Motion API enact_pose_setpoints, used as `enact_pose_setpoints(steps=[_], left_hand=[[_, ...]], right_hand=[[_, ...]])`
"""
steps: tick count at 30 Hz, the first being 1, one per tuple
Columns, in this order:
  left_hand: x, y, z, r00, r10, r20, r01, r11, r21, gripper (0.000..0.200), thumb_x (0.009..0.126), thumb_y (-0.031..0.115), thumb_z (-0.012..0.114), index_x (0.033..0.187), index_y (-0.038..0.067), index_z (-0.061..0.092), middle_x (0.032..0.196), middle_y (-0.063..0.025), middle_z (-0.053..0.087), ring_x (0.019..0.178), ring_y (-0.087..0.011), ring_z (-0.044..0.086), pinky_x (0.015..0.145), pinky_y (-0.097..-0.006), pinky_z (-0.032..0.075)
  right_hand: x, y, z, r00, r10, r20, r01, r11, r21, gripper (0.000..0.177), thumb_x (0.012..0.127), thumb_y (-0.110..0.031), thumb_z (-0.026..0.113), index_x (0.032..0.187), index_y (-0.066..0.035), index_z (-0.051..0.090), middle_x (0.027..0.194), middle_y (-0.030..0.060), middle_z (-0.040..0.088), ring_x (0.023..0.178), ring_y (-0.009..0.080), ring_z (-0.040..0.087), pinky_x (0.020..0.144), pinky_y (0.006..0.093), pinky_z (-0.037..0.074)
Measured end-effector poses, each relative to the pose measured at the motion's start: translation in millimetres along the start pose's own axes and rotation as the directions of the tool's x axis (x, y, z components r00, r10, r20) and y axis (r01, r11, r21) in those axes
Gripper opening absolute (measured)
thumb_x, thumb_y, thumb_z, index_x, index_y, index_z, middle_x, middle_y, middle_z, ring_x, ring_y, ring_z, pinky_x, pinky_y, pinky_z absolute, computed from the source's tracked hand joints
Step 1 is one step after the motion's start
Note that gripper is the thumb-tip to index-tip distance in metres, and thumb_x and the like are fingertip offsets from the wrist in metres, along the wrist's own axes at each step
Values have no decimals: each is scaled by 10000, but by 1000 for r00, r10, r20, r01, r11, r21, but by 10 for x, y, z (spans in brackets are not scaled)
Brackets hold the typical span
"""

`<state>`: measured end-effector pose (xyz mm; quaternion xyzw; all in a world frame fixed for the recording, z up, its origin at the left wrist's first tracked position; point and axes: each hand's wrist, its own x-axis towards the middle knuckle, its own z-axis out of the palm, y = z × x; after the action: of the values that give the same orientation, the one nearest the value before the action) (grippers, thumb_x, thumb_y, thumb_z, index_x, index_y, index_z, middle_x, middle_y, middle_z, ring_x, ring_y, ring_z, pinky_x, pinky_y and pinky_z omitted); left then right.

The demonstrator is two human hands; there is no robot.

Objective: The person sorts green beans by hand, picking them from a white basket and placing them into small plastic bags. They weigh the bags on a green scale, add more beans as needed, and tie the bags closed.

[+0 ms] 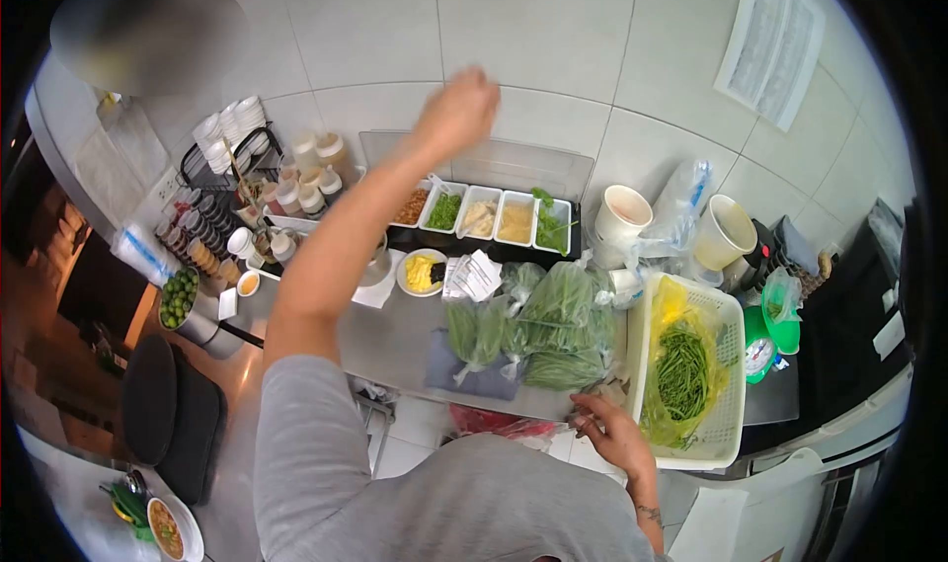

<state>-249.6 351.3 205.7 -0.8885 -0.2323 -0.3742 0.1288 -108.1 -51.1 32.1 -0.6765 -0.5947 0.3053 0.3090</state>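
Observation:
My left hand is raised in front of the tiled wall, above the lidded condiment box. Its fingers are closed, and whatever they may hold is hidden. Down at the counter's front edge is my right hand, fingers curled inward, between the bagged greens and a white plastic basket; I cannot make out what is in it. Several clear bags of green vegetables lie on the counter. Long green beans sit in a yellow bag inside the basket.
Squeeze bottles and spice jars crowd the left back. Beside a bowl of yellow pieces lies a paper slip. Two white buckets and a green scale stand right. A person's blurred head is upper left.

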Motion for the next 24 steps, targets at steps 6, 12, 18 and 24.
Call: enact_pose_setpoints(steps=[6, 12, 18, 24], left_hand=[[1503, -935, -318, 898, 67, -434, 102, 929, 356, 506, 739, 55, 549, 1235, -10, 474, 1282, -224, 465, 1099, -327, 515, 922, -420, 436], [1990, -1553, -469, 852, 250, -460, -38, 906, 422, 477, 770, 46, 502, 1242, -15, 467, 1261, -241, 470, 1104, -349, 503, 898, -447, 433], [1414, -2281, -589, 876, -79, -476, 235, 931, 278, 493, 845, 149, 511, 1302, 1, 404, 1340, -252, 385, 1183, -364, 445, 938, -469, 401], [863, -3396, -833, 790, -236, -566, 447, 853, 269, 607, 863, 218, 543, 1371, -2, 294, 1349, -265, 362, 1195, -416, 414, 967, -478, 377]], right_hand=[[250, -314, 255, 992, 74, -97, -68, 996, 58, 310, 843, -114, 602, 1141, -36, 567, 993, 157, 589, 893, 295, 600, 765, 368, 476], [892, -656, 735, 992, 37, -123, -31, 998, 48, 314, 841, -101, 595, 1150, -44, 569, 993, 149, 590, 883, 299, 602, 761, 355, 477], [1235, -860, 1056, 994, 50, -99, -44, 997, 66, 324, 834, -102, 600, 1149, -37, 564, 952, 153, 586, 859, 294, 596, 761, 359, 469], [1479, -1073, 1135, 994, 55, -93, -57, 998, -17, 302, 830, -58, 594, 1129, -18, 574, 926, 142, 588, 830, 268, 593, 730, 346, 477]])
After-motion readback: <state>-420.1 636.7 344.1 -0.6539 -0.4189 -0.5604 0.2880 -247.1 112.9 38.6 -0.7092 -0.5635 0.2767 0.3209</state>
